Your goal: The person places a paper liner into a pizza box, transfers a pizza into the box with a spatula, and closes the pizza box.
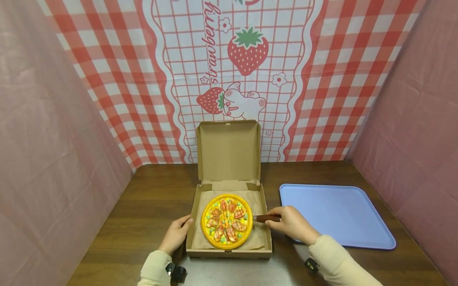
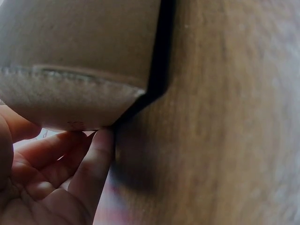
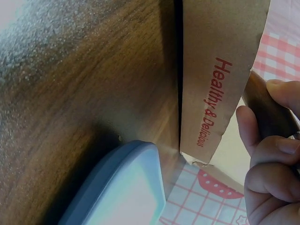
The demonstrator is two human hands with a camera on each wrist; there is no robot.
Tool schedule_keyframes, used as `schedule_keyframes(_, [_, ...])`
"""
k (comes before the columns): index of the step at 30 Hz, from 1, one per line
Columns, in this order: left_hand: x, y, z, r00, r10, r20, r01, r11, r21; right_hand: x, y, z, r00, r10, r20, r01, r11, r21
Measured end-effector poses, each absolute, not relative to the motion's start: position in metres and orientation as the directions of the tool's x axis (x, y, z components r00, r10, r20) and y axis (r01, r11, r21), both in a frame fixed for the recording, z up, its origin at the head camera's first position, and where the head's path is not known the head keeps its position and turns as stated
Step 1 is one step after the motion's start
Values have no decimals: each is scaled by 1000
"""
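A round toy pizza [image 1: 227, 222] with a yellow crust lies on brown paper [image 1: 255, 240] inside an open cardboard pizza box [image 1: 250, 254]. My right hand [image 1: 291, 222] grips the brown handle [image 1: 268, 218] of a pizza server over the box's right wall. The server's metal neck meets the pizza's right edge; the rest of it is hidden there. My left hand [image 1: 177, 234] rests its fingertips against the outside of the box's left wall. In the left wrist view, its fingers [image 2: 91, 159] are extended and touch the cardboard low down, near the table.
The box's lid [image 1: 229, 151] stands upright at the back, before a red-and-white checked cloth [image 1: 247, 91] with strawberries. To the right lies a light blue tray [image 1: 332, 214] on the dark wooden table [image 1: 154, 194]. Pink curtains [image 1: 61, 131] hang at both sides.
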State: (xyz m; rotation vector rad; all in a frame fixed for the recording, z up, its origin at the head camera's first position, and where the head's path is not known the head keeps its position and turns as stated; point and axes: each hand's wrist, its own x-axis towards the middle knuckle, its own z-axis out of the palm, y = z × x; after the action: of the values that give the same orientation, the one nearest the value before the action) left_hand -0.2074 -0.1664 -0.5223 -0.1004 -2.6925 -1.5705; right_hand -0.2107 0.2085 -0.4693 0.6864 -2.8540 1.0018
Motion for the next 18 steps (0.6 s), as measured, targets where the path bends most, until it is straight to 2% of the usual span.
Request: schedule_keyframes(18, [-208,-166,-522,-996,49,74,89,487,869,-210,205,-467,-902,-388,191,-425,715,-555])
